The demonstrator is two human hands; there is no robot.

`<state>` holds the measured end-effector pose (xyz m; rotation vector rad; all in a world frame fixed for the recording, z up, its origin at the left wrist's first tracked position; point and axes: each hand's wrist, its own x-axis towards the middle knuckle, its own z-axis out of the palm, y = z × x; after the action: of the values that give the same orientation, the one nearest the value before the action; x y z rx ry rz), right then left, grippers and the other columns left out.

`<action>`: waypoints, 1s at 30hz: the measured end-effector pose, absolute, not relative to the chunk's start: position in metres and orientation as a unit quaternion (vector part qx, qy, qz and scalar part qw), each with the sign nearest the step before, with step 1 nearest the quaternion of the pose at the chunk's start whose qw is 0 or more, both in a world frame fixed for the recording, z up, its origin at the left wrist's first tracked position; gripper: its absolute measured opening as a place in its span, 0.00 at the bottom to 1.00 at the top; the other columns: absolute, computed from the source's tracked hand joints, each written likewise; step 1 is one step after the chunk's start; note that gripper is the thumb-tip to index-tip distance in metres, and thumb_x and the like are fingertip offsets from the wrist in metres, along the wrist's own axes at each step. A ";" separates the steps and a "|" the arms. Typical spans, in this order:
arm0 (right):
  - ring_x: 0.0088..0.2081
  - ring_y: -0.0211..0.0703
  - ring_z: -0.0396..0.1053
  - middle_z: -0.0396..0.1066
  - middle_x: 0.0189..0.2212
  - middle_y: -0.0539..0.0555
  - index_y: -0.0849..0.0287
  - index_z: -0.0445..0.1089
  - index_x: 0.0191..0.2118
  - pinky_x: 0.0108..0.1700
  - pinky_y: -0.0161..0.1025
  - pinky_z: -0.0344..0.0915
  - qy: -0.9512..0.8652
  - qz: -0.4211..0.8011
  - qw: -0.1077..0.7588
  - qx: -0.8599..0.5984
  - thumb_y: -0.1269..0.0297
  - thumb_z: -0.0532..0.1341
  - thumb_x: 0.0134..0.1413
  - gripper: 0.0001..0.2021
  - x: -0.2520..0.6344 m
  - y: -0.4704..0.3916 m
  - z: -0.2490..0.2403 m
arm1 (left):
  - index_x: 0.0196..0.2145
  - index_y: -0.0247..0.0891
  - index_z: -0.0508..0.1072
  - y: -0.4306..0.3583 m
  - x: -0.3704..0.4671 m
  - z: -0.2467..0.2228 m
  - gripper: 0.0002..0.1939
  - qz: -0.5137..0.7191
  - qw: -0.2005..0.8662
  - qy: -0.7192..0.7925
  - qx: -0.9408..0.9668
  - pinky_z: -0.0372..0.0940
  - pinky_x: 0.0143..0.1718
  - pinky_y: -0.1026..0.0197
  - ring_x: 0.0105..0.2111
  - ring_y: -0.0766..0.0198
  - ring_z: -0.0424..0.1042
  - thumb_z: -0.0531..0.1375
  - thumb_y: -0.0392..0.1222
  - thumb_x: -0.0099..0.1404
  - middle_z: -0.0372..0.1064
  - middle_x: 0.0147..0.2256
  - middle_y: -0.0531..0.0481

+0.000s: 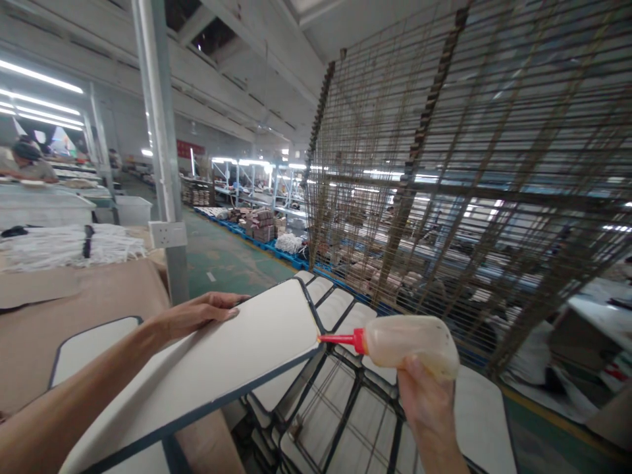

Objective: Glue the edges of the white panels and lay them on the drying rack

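My left hand grips the far long edge of a white panel with a dark blue border, thumb on the white face and fingers hidden beyond the edge. The panel is tilted, with its rounded corners toward the right. In my right hand lies a translucent squeeze bottle holding yellowish liquid, tipped sideways. Its red nozzle meets the panel's right end near the near corner. A similar white panel rests on the brown surface under my left forearm.
More dark-edged white panels lie on a rack below and right. A large wire rack leans on the right. At left stand a metal post with a socket box and a brown-covered table bearing white strips. A person is far left.
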<state>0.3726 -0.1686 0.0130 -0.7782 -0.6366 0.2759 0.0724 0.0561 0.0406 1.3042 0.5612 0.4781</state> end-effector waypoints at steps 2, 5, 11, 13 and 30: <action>0.31 0.46 0.74 0.77 0.29 0.53 0.57 0.72 0.45 0.39 0.41 0.70 -0.298 0.115 0.874 -0.367 0.63 0.72 0.33 0.27 0.370 -0.166 0.010 | 0.47 0.37 0.77 0.057 0.073 0.033 0.24 0.219 0.728 0.245 0.602 0.71 0.31 0.60 0.33 0.53 0.76 0.68 0.38 0.51 0.77 0.39 0.42; 0.32 0.45 0.74 0.76 0.30 0.52 0.56 0.72 0.44 0.40 0.42 0.70 -0.292 0.096 0.881 -0.360 0.64 0.72 0.33 0.25 0.366 -0.163 0.007 | 0.49 0.38 0.75 0.058 0.074 0.021 0.23 0.219 0.728 0.236 0.605 0.71 0.34 0.62 0.34 0.56 0.76 0.67 0.41 0.54 0.77 0.40 0.43; 0.36 0.44 0.74 0.76 0.32 0.50 0.55 0.72 0.44 0.41 0.40 0.70 -0.281 0.077 0.890 -0.351 0.65 0.72 0.33 0.25 0.361 -0.160 0.008 | 0.51 0.39 0.74 0.059 0.077 -0.002 0.24 0.239 0.726 0.220 0.607 0.69 0.35 0.64 0.34 0.60 0.75 0.66 0.42 0.56 0.77 0.42 0.43; 0.36 0.44 0.74 0.76 0.33 0.51 0.56 0.72 0.43 0.42 0.40 0.70 -0.279 0.078 0.892 -0.348 0.66 0.72 0.32 0.25 0.359 -0.159 0.010 | 0.51 0.39 0.74 0.056 0.080 -0.006 0.24 0.244 0.729 0.222 0.600 0.69 0.35 0.64 0.34 0.60 0.75 0.67 0.43 0.56 0.77 0.43 0.43; 0.38 0.46 0.74 0.76 0.38 0.54 0.56 0.71 0.46 0.44 0.42 0.70 -0.292 0.086 0.883 -0.357 0.67 0.72 0.34 0.27 0.348 -0.153 0.000 | 0.53 0.39 0.71 0.041 0.095 -0.011 0.33 0.284 0.749 0.254 0.542 0.69 0.30 0.66 0.30 0.62 0.76 0.70 0.47 0.49 0.79 0.36 0.47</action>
<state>0.3476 -0.1533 0.0005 -0.7431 -0.6086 0.1799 0.0952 0.0408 -0.0106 1.1850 0.5558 0.6201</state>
